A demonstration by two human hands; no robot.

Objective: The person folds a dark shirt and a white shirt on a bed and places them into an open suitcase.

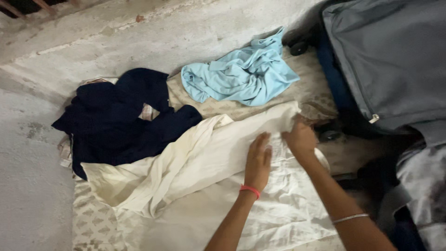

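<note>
1. The cream garment (204, 162) is the largest thing in hand. It lies spread across a patterned mat (93, 223) on the concrete floor (32, 186), its upper part folded over into a long band that runs from the lower left up toward the right. Keeping that band flat and its edges even looks like the point to watch, since loose folds bunch at the left end.

2. The grey suitcase (395, 60) lies on the right, just beside the cloth, wheels toward the mat. Working away from it seems wise, so the fabric does not drag against the wheels.

3. The dark navy garment (116, 116) lies crumpled to the left, touching the cream one's edge; the overlap could catch if the cloth is pulled.

4. The light blue garment (241, 74) lies bunched above, apart from the cream cloth.

5. The left hand (258, 160) rests palm-down with fingers together, pressing the folded band flat. A firm, steady press here anchors the fold.

6. The right hand (301, 137) pinches the band's upper end near its corner, fingers curled into the cloth. A gentle pull along the band would likely smooth it.
</note>
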